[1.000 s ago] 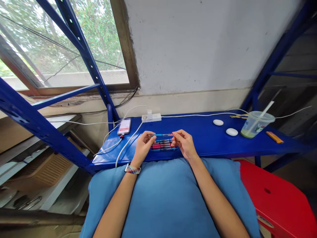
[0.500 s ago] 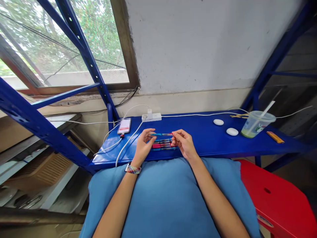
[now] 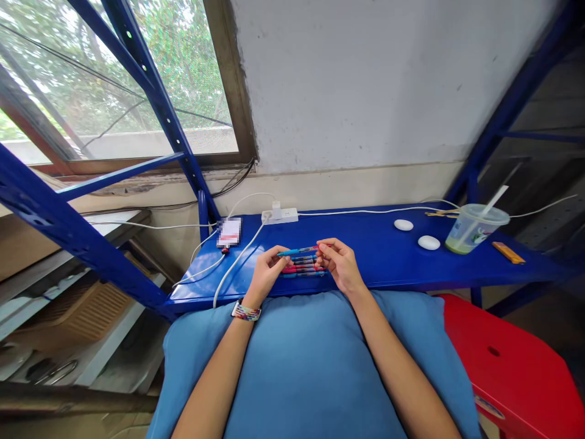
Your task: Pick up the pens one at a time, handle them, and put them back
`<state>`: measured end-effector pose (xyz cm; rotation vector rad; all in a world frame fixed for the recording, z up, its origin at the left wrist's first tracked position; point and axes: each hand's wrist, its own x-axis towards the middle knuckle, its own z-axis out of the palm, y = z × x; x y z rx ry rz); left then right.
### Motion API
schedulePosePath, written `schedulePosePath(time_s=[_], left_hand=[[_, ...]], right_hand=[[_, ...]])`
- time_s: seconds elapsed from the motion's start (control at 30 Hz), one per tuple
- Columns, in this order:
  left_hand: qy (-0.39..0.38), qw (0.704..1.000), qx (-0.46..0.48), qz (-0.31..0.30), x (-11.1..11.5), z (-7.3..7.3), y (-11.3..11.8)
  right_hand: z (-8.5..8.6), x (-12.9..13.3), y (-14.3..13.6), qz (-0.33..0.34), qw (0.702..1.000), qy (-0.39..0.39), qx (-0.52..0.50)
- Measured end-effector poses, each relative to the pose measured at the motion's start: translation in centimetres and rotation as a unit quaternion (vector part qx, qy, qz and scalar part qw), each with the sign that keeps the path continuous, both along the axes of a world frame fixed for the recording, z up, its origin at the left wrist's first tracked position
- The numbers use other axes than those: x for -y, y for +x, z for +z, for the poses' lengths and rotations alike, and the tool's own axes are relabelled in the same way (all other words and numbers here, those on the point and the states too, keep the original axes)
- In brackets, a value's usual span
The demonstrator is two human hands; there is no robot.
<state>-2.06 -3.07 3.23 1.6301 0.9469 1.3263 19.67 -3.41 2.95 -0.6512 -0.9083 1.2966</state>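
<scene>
Both my hands hold a pen (image 3: 299, 250) just above the blue shelf. It is blue at its left end and red at its right end, and it slants a little, left end lower. My right hand (image 3: 340, 265) pinches the red end between thumb and fingertips. Around the blue end, the bent fingers and thumb of my left hand (image 3: 267, 271) are closed. Below lies a row of several blue and red pens (image 3: 304, 268), side by side on the shelf. My fingers partly cover both ends of the row.
On the blue shelf (image 3: 361, 235) sit a power strip (image 3: 287, 214), a blurred-out white device with a cable (image 3: 229, 233), two white oval objects (image 3: 428, 243), a plastic cup with a straw (image 3: 473, 228) and an orange packet (image 3: 508, 252). A blue cushion (image 3: 311, 366) lies under my forearms. A red stool (image 3: 521, 360) stands at right.
The pen has tipped, its left end now lower and its right end slightly higher. My left fingers have drawn in and moved down a little. The row of pens looks unchanged.
</scene>
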Motion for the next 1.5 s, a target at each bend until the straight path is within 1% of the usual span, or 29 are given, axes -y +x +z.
schedulePosePath(time_s=[0.1, 0.27, 0.37, 0.47, 0.53, 0.7, 0.77, 0.9, 1.0, 1.23, 1.4, 1.5], left_hand=[[0.014, 1.0, -0.006, -0.002, 0.1, 0.2, 0.0], [0.032, 0.998, -0.019, 0.046, -0.1, 0.2, 0.2], [0.026, 0.999, -0.015, 0.042, -0.2, 0.0, 0.3], [0.021, 0.999, 0.003, 0.035, -0.3, -0.2, 0.3], [0.021, 0.999, 0.016, 0.035, -0.3, -0.2, 0.3], [0.019, 0.998, 0.034, 0.044, -0.4, -0.2, 0.3], [0.016, 0.998, 0.038, 0.049, -0.5, -0.3, 0.2], [0.009, 0.997, 0.051, 0.056, -0.6, -0.3, 0.1], [0.008, 0.997, 0.053, 0.058, -0.4, -0.2, 0.1], [-0.009, 0.996, 0.082, 0.044, -0.6, -0.4, 0.2], [-0.022, 0.992, 0.117, 0.038, -1.0, -0.8, 0.2], [-0.027, 0.992, 0.116, 0.036, -1.0, -0.8, 0.2]], right_hand=[[-0.1, 0.0, 0.0, -0.002, 1.0, 0.011, 0.013], [-0.3, 0.0, 0.1, 0.004, 0.999, 0.019, 0.041], [-0.3, 0.0, 0.1, 0.004, 0.999, 0.01, 0.039], [-0.1, 0.1, 0.1, 0.013, 1.0, -0.003, 0.015], [0.2, 0.1, 0.2, 0.04, 0.999, -0.017, -0.015], [0.7, 0.2, 0.7, 0.159, 0.981, -0.074, -0.082], [0.7, 0.2, 1.0, 0.18, 0.976, -0.085, -0.092], [0.1, -0.1, 1.3, 0.176, 0.973, -0.101, -0.115], [-0.1, -0.5, 1.4, 0.185, 0.967, -0.114, -0.135], [0.5, -0.4, 1.7, 0.222, 0.952, -0.118, -0.174], [0.4, -0.6, 1.8, 0.215, 0.948, -0.127, -0.196], [0.3, -0.6, 1.9, 0.226, 0.938, -0.132, -0.227]])
